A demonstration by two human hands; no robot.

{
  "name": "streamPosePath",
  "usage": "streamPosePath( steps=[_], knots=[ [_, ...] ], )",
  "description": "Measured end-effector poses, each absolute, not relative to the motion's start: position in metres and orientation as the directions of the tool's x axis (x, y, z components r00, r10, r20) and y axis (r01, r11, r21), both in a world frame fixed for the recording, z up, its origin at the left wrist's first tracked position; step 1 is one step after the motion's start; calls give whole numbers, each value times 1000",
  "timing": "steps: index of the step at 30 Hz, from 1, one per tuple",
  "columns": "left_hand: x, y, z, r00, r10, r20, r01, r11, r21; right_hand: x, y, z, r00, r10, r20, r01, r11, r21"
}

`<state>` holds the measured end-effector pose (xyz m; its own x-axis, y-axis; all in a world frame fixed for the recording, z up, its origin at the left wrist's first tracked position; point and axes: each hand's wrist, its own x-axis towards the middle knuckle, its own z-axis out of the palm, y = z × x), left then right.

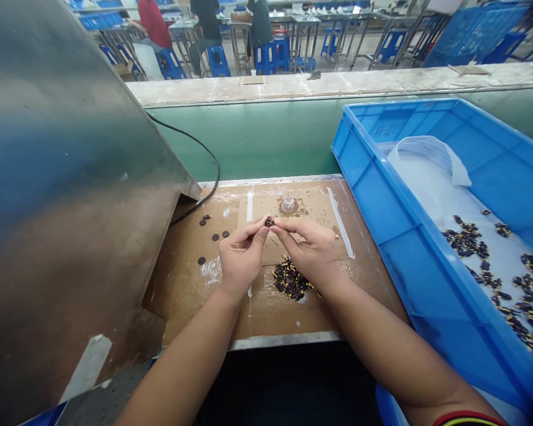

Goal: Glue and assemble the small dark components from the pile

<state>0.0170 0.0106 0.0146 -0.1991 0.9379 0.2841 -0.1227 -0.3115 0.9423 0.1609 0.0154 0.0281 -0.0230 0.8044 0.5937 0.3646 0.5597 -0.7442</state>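
Observation:
My left hand [240,260] and my right hand [313,245] meet above the cardboard-covered worktop. Their thumbs and forefingers pinch a small dark brown round piece [269,222] between them; its exact kind is too small to make out. Just below my right hand lies a pile of small dark parts with yellow bits [291,279]. Several dark round discs [215,237] are scattered to the left of my left hand. Behind the fingers stands a small clear plastic cup [288,204], with wet spots around it on the cardboard [231,319].
A large blue crate [382,219] on the right holds white sheeting and more dark-and-yellow parts [466,239]. A metal housing [71,177] rises on the left, with a black cable [204,148] beside it. Beyond a green barrier [257,136], people sit on blue stools.

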Motion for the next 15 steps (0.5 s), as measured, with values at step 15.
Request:
streamPosePath(
  steps=[15],
  knots=[
    [26,4,12,-224,947,232,-296,-293,909,193,-28,45,171,867,467,37,468,-883]
  ],
)
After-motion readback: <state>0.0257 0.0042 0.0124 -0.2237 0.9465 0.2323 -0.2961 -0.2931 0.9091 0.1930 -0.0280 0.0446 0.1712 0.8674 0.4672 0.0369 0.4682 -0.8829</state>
